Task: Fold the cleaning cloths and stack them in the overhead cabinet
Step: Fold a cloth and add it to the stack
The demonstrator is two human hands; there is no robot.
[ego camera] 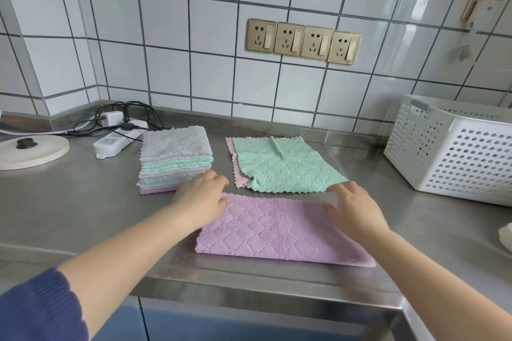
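Note:
A purple cloth [279,230], folded in half, lies on the steel counter [69,202] near its front edge. My left hand [203,198] pinches its far left corner. My right hand [353,207] pinches its far right corner. Behind it a green cloth [285,166] lies spread over a pink cloth [232,158]. To the left stands a stack of folded cloths [174,158], grey on top with green and purple layers below. No overhead cabinet is in view.
A white perforated basket [454,152] stands at the right. A power strip [116,140] with black cables and a white round lid [30,151] sit at the back left. Four wall sockets [303,41] are on the tiled wall.

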